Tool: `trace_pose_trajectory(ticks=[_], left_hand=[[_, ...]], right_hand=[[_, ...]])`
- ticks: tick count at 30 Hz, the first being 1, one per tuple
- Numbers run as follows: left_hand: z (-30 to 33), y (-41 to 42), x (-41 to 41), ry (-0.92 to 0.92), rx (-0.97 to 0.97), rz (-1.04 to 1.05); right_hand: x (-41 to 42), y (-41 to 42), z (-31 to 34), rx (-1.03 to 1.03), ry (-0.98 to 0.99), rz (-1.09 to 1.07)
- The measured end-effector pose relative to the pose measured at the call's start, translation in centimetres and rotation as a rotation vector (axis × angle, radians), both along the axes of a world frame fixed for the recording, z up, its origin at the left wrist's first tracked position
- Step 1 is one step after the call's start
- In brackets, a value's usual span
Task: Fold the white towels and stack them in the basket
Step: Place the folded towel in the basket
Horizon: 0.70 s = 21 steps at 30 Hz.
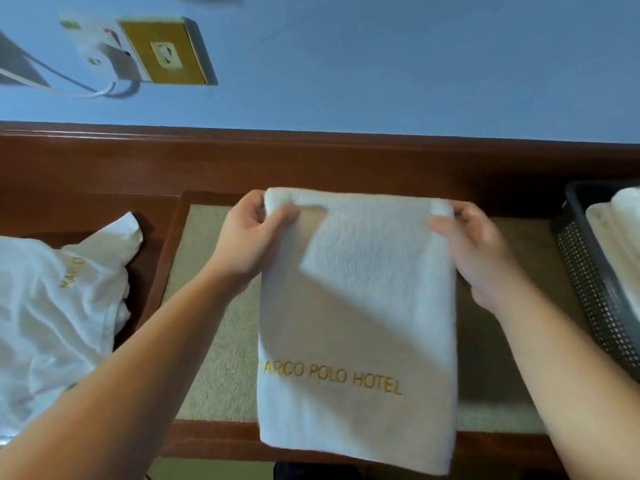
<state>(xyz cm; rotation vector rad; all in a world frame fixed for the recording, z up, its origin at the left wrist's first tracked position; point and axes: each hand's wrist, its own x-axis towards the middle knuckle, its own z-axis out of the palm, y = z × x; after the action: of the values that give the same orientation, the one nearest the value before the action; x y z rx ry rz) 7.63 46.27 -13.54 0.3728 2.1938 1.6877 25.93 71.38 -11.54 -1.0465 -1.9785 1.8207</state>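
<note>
While a white terry towel embroidered in gold with "MARCO POLO HOTEL" (356, 306) hangs lengthwise over the near edge of a reddish-brown wooden worktop with a beige inset surface (207, 306), both bare hands hold its far corners; the left hand (252, 237) pinches the far left corner between thumb and curled fingers; the right hand (474, 244) grips the far right corner the same way, thumb on top; a flap of the towel lies folded back just below the far edge, between the two hands; the gold lettering faces up near the towel's lower end. At the right edge of the worktop stands a dark mesh plastic basket (588, 271), with folded white towels (616, 244) stacked inside it, only partly in view; at the left lies a crumpled heap of white cloth with gold lettering (59, 299); on the pale blue wall behind sits a gold-coloured socket plate (166, 53) with a white cable (69, 84) running from it.
</note>
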Motion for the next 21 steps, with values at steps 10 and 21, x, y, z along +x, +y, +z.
trace_pose_trajectory(ticks=[10, 21], left_hand=[[-14.0, 6.4, -4.5, -0.321, -0.257, 0.056], [-15.3, 0.0, 4.9, -0.353, -0.520, -0.146]], right_hand=[[-7.3, 3.6, -16.0, -0.082, -0.308, -0.089], [1.2, -4.2, -17.9, 0.078, -0.598, -0.038]])
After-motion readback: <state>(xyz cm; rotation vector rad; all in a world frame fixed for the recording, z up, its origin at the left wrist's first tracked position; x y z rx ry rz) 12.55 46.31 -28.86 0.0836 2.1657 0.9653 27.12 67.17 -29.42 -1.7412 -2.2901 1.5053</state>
